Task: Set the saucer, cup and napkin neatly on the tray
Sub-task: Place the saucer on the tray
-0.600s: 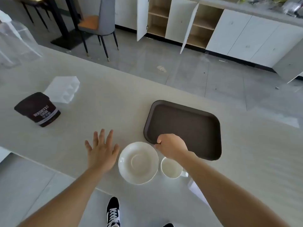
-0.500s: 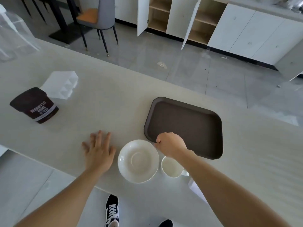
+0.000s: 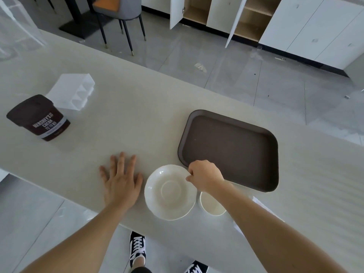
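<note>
A white saucer [image 3: 170, 192] lies flat on the pale counter near its front edge. My right hand [image 3: 204, 176] is curled at the saucer's far right rim, its fingertips pinching that edge. A small white cup [image 3: 211, 203] stands just right of the saucer, partly under my right wrist. A white napkin [image 3: 258, 202] shows beneath my right forearm, mostly hidden. The dark brown tray [image 3: 230, 148] sits empty just behind the saucer and cup. My left hand [image 3: 122, 179] rests flat on the counter left of the saucer, fingers spread, holding nothing.
A brown Hershey's cocoa tub [image 3: 39, 119] lies tilted at the left, with a clear plastic container [image 3: 72, 91] behind it. Clear plastic sheeting [image 3: 15, 32] is at the far left. The counter's front edge [image 3: 177, 231] runs just below the saucer.
My right hand has shifted from the tray's near corner onto the saucer's rim. My left hand has settled flat on the counter. Saucer, cup and tray have not moved.
</note>
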### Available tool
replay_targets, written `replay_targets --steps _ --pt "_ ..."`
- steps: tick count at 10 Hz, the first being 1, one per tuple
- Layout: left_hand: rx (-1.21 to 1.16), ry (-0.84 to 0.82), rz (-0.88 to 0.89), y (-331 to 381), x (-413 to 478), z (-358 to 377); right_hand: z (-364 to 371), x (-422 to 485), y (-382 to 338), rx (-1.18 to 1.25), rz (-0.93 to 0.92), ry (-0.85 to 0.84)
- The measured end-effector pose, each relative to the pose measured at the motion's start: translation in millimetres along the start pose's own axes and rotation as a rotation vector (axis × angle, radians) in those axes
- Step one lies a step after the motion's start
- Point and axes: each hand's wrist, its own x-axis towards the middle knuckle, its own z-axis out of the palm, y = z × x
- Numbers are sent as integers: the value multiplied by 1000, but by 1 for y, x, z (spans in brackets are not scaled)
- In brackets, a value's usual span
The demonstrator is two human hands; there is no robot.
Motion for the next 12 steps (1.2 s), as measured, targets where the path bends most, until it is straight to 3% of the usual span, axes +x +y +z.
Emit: replay_targets --steps 3,6,8,12 --pt "-6 25 -7 -1 0 3 -22 5 5 275 -20 -9" --pt "-16 43 -23 0 0 1 -51 22 59 642 240 229" --pt "-6 63 -16 -2 1 6 -44 40 86 769 381 255" --pt "13 82 -12 -5 3 12 -35 59 91 929 481 307"
